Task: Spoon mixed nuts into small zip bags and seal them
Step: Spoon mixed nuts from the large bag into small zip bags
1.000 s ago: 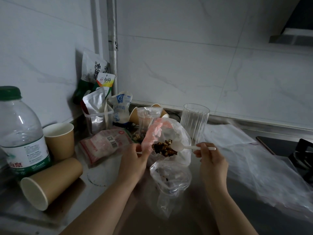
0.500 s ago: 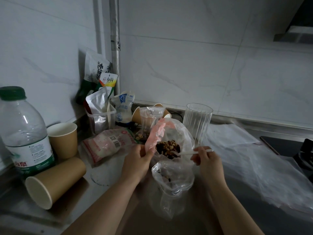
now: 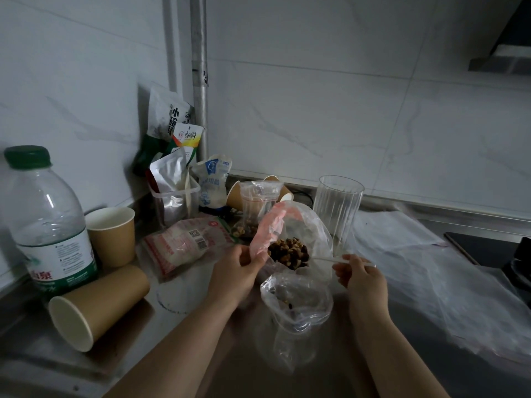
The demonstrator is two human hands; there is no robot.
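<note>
My left hand (image 3: 237, 270) pinches the pink-striped rim of a clear bag (image 3: 304, 225) and holds its mouth open. Mixed nuts (image 3: 288, 252) lie in a brown heap inside that bag. A white plastic spoon (image 3: 334, 259) is gripped by my right hand (image 3: 359, 275), its bowl end pushed in among the nuts. Just below, a small clear zip bag (image 3: 297, 304) stands open on the steel counter with a few nuts at its bottom. Another small zip bag (image 3: 255, 208) with nuts stands behind, upright.
A ribbed clear glass (image 3: 337, 208) stands right of the bags. Paper cups (image 3: 113, 235), one lying on its side (image 3: 94, 304), and a water bottle (image 3: 47, 222) crowd the left. Snack packets (image 3: 184, 242) sit at the back corner. Loose plastic sheets (image 3: 431, 268) cover the right; a stove (image 3: 494, 249) lies beyond.
The spoon, which was lifted with its bowl above the nuts, has dipped down into the heap. My left hand has kept its hold on the bag's rim.
</note>
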